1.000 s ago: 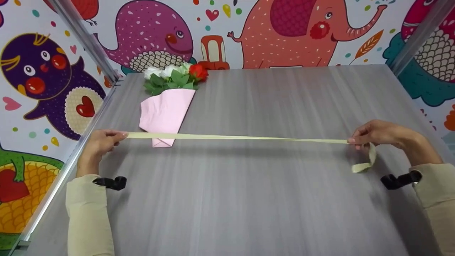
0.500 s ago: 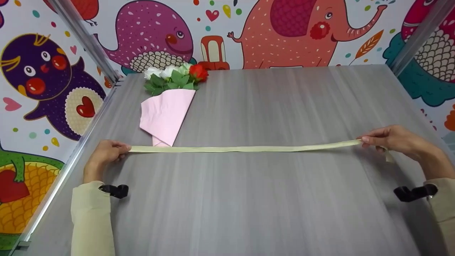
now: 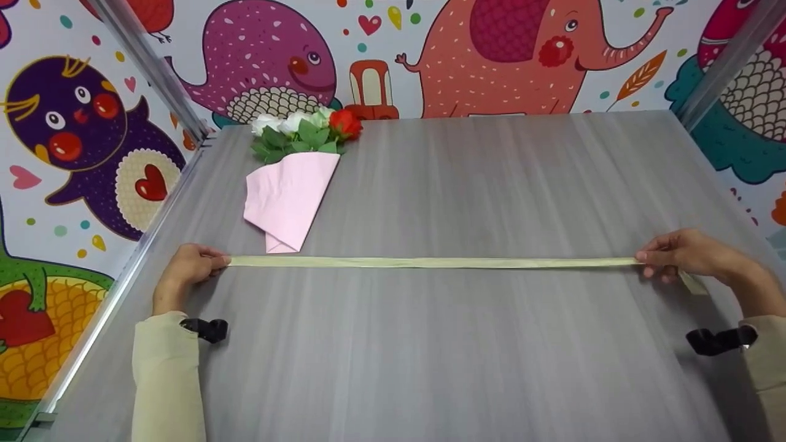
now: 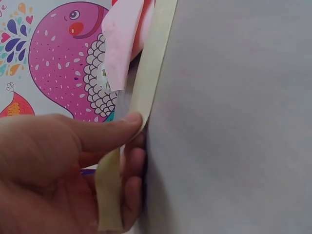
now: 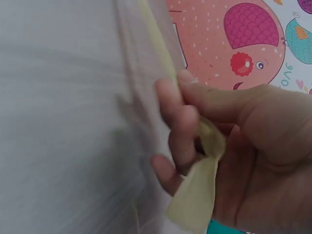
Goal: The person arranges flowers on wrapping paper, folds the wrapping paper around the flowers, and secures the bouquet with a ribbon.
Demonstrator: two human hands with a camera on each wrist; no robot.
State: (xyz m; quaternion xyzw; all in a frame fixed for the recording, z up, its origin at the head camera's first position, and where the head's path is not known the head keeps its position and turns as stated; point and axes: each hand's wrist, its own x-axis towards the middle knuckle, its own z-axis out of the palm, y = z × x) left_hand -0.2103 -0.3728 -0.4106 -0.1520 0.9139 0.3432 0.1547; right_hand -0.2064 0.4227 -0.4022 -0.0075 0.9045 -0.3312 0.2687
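A pale yellow ribbon (image 3: pixel 430 263) runs straight from side to side, close over the grey table (image 3: pixel 430 356). My left hand (image 3: pixel 187 273) pinches it near one end between thumb and fingers; a short tail of the ribbon (image 4: pixel 109 190) hangs inside that palm in the left wrist view. At the other side my right hand (image 3: pixel 694 255) pinches the ribbon, and its loose end (image 5: pixel 195 195) twists down past the curled fingers. Just beyond the ribbon, toward the left, lies a bouquet in folded pink wrapping (image 3: pixel 291 199), its narrow tip pointing at the ribbon.
White flowers and one red flower (image 3: pixel 346 124) with green leaves top the bouquet, toward the back edge. Walls printed with cartoon animals (image 3: pixel 264 55) stand behind and beside the table. A metal rail (image 3: pixel 123 282) follows its left edge.
Both hands have come nearer the front edge with the ribbon, and the right hand has also moved right. The ribbon crossed over the wrapping's tip before; now it lies in front of it.
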